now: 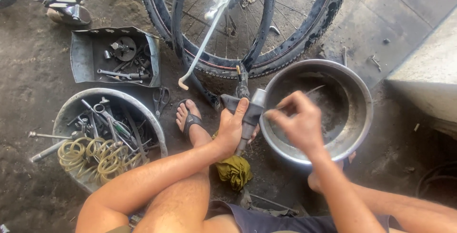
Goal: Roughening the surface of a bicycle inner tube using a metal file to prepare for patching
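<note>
My left hand grips a grey tool with a thick handle and a metal barrel, held upright just below the bicycle wheel's valve. My right hand hovers over the rim of a round metal basin and pinches a thin metal rod or pick that points up and to the right. The two hands are close together, a few centimetres apart. A bicycle wheel with a black tyre stands upright on the ground just beyond the hands.
A round metal bowl of wrenches and coiled yellow hose sits at left. Behind it is a square metal tray with bolts and parts. Scissors lie on the dirt floor. My sandalled foot, a yellow rag, a white kickstand, a concrete step.
</note>
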